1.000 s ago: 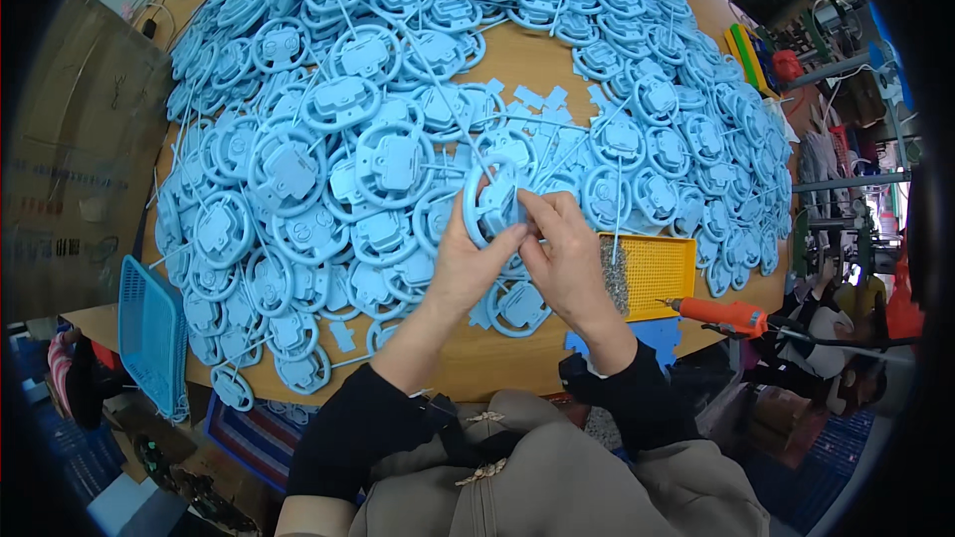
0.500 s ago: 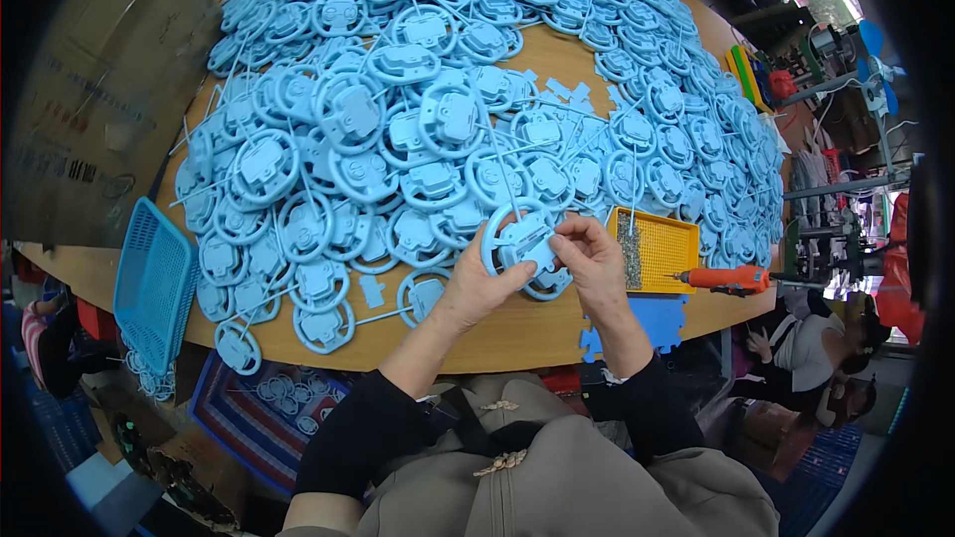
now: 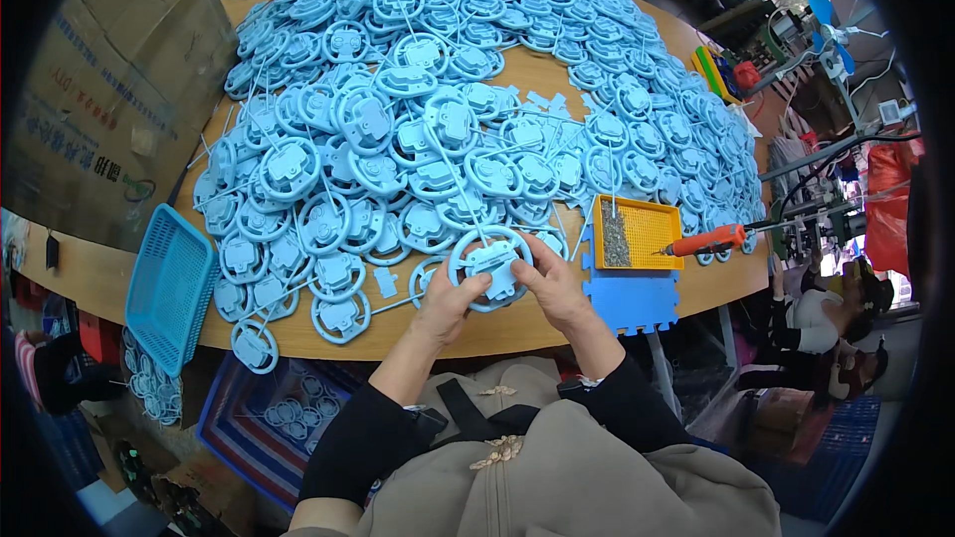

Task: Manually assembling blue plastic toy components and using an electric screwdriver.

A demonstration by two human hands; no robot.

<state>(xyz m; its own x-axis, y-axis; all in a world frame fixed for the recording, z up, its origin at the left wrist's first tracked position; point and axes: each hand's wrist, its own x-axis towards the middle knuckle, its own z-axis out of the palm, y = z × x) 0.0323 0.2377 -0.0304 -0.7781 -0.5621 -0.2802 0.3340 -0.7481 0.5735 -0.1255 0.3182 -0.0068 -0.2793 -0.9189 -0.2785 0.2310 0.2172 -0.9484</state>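
Both hands grip a light blue plastic toy steering wheel [image 3: 489, 257] above the table's near edge. My left hand [image 3: 445, 306] is closed on its left side, with the thumb on the central part. My right hand [image 3: 553, 283] closes on the right side, its thumb also pressing the centre piece. The fingers behind the rim are mostly hidden. Beyond the hands spreads a large heap of similar blue steering wheels [image 3: 363, 119], some with thin rods sticking out. A loose flat blue piece [image 3: 385, 281] lies left of my hands.
To the right, a yellow tray [image 3: 654, 224] holds small metal pieces, with an orange electric screwdriver [image 3: 708, 241] across its edge. A blue foam mat [image 3: 633, 300] lies under it. At left stand a blue plastic basket [image 3: 171, 283] and a cardboard box [image 3: 114, 89]. Another person [image 3: 818, 323] sits far right.
My right hand has moved from pinching at the wheel's upper right to gripping its side, thumb on the centre. The wheel now sits slightly lower and further left in view.
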